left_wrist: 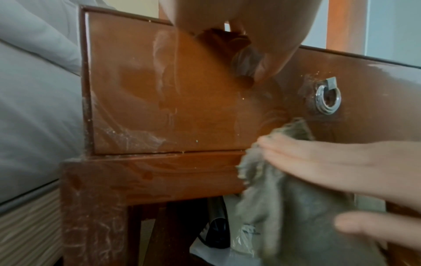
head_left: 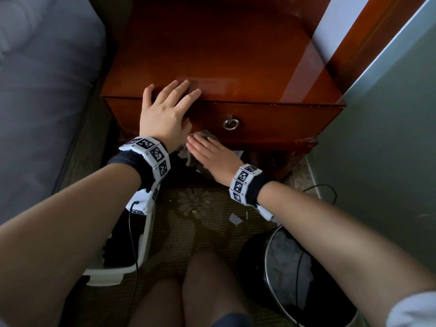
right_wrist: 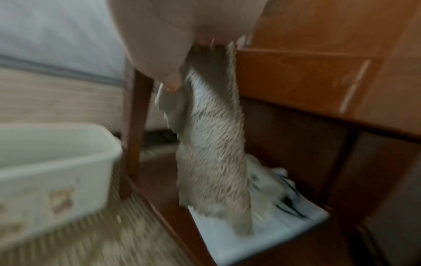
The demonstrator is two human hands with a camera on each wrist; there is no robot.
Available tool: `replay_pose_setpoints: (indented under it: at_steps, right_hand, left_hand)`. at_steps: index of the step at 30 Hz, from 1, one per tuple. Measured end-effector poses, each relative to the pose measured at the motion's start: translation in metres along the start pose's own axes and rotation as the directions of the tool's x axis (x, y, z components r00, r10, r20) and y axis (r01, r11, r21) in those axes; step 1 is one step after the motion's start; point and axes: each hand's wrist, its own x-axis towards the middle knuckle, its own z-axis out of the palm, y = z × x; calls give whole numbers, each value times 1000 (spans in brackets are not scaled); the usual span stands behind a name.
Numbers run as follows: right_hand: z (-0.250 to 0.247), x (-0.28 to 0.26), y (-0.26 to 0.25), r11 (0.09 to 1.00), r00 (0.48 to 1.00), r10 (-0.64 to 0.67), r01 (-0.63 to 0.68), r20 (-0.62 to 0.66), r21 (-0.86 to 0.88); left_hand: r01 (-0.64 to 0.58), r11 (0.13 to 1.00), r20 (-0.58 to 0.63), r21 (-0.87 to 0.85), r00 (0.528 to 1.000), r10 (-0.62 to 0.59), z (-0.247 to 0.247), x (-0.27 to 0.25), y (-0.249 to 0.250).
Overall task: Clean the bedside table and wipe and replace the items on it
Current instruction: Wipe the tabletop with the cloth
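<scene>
The glossy brown bedside table (head_left: 236, 55) has a bare top and one drawer with a metal ring pull (head_left: 231, 124) (left_wrist: 327, 102). My left hand (head_left: 165, 107) rests flat on the table's front edge, fingers straight and spread. My right hand (head_left: 207, 153) (left_wrist: 330, 162) presses a grey shaggy cloth (head_left: 205, 136) (left_wrist: 284, 198) (right_wrist: 214, 144) with straight fingers against the lower part of the drawer front, left of the ring pull. The cloth hangs down below the drawer. Wet streaks show on the drawer front (left_wrist: 159, 90).
A grey bed (head_left: 42, 90) stands close on the left. A white plastic tub (head_left: 127, 256) (right_wrist: 45, 171) sits on the carpet at left, a round bin (head_left: 302, 274) at right. Paper scraps (head_left: 234, 219) lie on the carpet. A white tray (right_wrist: 262, 234) lies under the table.
</scene>
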Motion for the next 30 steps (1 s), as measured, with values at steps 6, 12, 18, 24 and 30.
replay_pose_setpoints:
  at_steps: [6, 12, 18, 24, 30]
  right_hand:
    - [-7, 9, -7, 999, 999, -35, 35, -26, 18]
    - [17, -27, 26, 1000, 997, 27, -28, -70, -10]
    - [54, -82, 69, 985, 968, 158, -168, -193, -34]
    - [72, -120, 90, 920, 918, 390, -391, -69, -11]
    - [89, -126, 93, 792, 801, 599, -589, -12, 158]
  left_hand:
    - [-11, 1000, 16, 18, 1000, 11, -1, 0, -1]
    - [-15, 1000, 12, 21, 1000, 15, 0, -1, 0]
    - [-10, 1000, -23, 13, 1000, 10, 1, -1, 1]
    - [-6, 1000, -38, 17, 999, 7, 3, -2, 3]
    - [-7, 1000, -62, 21, 998, 8, 5, -2, 3]
